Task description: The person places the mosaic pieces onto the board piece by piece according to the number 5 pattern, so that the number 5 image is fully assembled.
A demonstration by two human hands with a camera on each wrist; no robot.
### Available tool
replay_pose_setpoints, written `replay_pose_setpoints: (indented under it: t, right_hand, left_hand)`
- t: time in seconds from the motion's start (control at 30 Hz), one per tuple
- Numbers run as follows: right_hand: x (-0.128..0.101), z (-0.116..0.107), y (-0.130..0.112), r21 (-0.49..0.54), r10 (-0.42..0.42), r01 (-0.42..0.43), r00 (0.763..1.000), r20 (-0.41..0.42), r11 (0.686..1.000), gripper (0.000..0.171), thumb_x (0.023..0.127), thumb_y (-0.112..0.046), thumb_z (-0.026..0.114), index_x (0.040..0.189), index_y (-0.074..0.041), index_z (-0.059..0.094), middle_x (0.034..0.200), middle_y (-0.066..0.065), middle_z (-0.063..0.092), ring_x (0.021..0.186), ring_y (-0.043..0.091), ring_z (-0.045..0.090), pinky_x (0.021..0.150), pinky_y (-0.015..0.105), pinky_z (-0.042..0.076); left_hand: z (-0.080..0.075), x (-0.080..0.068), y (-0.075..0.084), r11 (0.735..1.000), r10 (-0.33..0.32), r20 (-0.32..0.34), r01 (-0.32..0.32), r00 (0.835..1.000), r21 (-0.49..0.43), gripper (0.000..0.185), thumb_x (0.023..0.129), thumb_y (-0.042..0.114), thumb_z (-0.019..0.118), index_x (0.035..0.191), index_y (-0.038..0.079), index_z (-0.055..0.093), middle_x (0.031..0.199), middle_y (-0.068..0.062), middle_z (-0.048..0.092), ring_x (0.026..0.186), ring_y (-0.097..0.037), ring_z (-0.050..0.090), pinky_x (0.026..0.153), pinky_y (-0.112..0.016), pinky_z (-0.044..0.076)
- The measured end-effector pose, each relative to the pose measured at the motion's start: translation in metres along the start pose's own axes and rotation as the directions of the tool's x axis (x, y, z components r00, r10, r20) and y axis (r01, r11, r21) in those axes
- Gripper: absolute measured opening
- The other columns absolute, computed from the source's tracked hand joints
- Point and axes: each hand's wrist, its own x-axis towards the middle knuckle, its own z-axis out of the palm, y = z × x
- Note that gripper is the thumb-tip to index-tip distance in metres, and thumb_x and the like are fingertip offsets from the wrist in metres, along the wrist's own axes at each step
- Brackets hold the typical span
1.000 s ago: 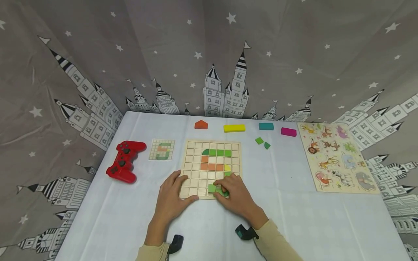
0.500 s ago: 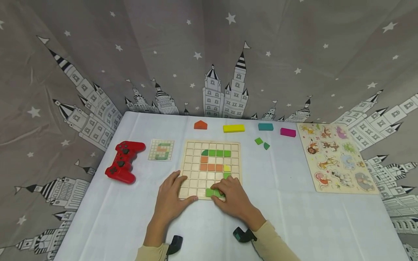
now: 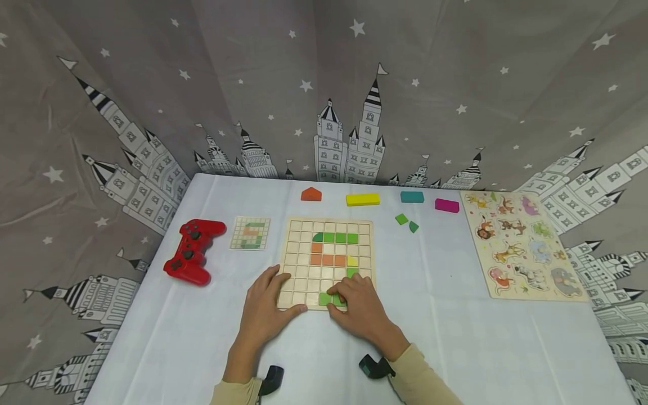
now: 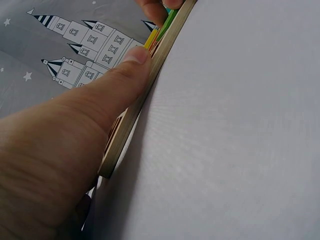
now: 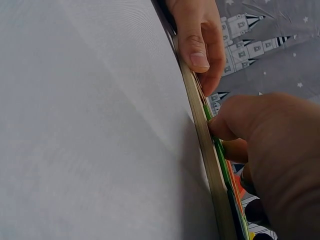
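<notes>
A square wooden grid board (image 3: 298, 270) lies on the table, bearing green, orange and yellow tiles. My left hand (image 3: 265, 306) rests at its near left corner, fingers along the left side and thumb on the front edge. In the left wrist view that thumb (image 4: 127, 70) touches the board's rim (image 4: 132, 107). My right hand (image 3: 364, 312) is over the near right part, thumb and index finger pinching a green square tile (image 3: 325, 299) that lies flat in the front row. Another green tile (image 3: 340, 300) beside it is partly covered by the fingers.
Left of the board are a small pattern card (image 3: 250, 233) and a red game controller (image 3: 194, 251). Two loose green pieces (image 3: 401, 219) lie to the right. Orange, yellow (image 3: 362, 199), teal and magenta blocks line the back, with an animal puzzle (image 3: 523, 244) at far right.
My right hand has brought the green square tile slightly toward me and left, down into the front row. Over the last half second it is nearly still. The left hand has stayed put.
</notes>
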Motion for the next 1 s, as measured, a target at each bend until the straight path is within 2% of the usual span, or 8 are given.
replay_pose_setpoints:
  t: [0.63, 0.87, 1.0]
  right_hand:
    - [-0.001, -0.001, -0.003, -0.031, 0.017, -0.018, 1.000, -0.006, 0.999, 0.014, 0.084, -0.031, 0.079, 0.097, -0.026, 0.076, 0.069, -0.019, 0.047, 0.073, 0.002, 0.035, 0.069, 0.022, 0.024]
    - [-0.002, -0.007, 0.000, 0.013, 0.036, -0.036, 0.999, 0.028, 0.999, 0.028, 0.086, -0.044, 0.079, 0.108, -0.026, 0.076, 0.072, -0.017, 0.048, 0.076, 0.004, 0.035, 0.072, 0.025, 0.026]
    - [-0.001, -0.016, 0.011, 0.082, 0.095, -0.095, 0.995, 0.005, 0.992, 0.034, 0.087, -0.045, 0.078, 0.112, -0.022, 0.076, 0.074, -0.013, 0.051, 0.076, 0.006, 0.037, 0.073, 0.027, 0.027]
  left_hand:
    - [-0.001, -0.001, 0.002, 1.000, -0.009, -0.001, 0.009, 1.000, -0.002, 0.084, 0.072, 0.057, 0.087, 0.140, 0.016, 0.057, 0.160, -0.011, 0.040, 0.149, -0.036, 0.035, 0.120, -0.062, 0.032]
    - [-0.002, -0.001, 0.001, 1.000, 0.005, -0.005, -0.005, 1.000, 0.004, 0.084, 0.073, 0.057, 0.086, 0.139, 0.015, 0.058, 0.159, -0.011, 0.041, 0.148, -0.037, 0.036, 0.119, -0.063, 0.032]
    - [-0.002, -0.001, 0.002, 1.000, 0.008, -0.003, -0.008, 1.000, 0.003, 0.084, 0.073, 0.057, 0.086, 0.140, 0.015, 0.057, 0.159, -0.011, 0.040, 0.149, -0.036, 0.035, 0.120, -0.062, 0.031]
